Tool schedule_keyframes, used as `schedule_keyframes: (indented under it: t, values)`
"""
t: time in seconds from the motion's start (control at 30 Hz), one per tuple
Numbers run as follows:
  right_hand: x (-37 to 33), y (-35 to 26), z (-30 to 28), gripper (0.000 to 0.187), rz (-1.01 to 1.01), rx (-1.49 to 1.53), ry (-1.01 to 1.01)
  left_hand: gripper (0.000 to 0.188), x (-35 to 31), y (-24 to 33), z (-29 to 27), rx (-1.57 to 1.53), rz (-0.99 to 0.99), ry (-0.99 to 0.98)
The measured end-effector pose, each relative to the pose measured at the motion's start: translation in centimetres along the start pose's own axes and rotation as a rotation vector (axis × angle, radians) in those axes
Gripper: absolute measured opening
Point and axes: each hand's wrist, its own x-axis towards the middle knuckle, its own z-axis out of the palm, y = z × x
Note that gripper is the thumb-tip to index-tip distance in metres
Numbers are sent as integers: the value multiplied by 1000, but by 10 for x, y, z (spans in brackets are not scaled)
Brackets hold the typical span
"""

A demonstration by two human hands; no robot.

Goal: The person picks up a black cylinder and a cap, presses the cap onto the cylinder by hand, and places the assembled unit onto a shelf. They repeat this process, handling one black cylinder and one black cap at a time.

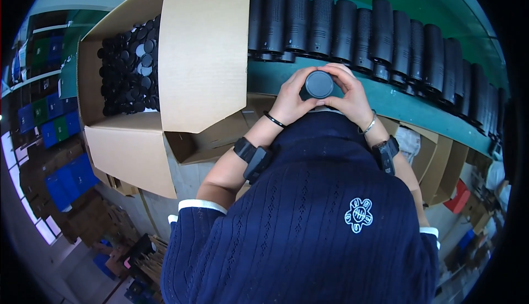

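Note:
In front of my chest, a dark round cap [319, 84] faces up between my two hands. It seems to sit on the end of a black cylinder, whose body is mostly hidden beneath it. My left hand [292, 97] curls around its left side, thumb along the near edge. From the right, my right hand [351, 96] grips it with fingers over the far side and thumb at the near rim. Just beyond my hands, a long row of black textured cylinders [320, 26] stands on the green table [295, 70].
At the left, an open cardboard box [205, 50] holds many loose black round caps [129, 67], its flaps spread outward. Another open carton [212, 139] lies lower, beside my left forearm. More cardboard boxes [446, 172] and a red item [458, 196] are at the right below the table edge.

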Motion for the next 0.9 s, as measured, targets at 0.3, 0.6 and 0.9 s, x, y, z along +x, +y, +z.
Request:
schedule_keyframes:
  t: [0.3, 0.6, 0.9]
  values:
    - [7, 4, -1, 73, -122, -250, -18, 61, -1, -9, 7, -260, -96, 113]
    - [27, 3, -4, 72, 11, -244, -67, 71, 9, -22, -13, -535, -238, -42]
    - [28, 3, 7, 72, 120, 110, -30, 66, 11, -23, -2, 20, -109, 72]
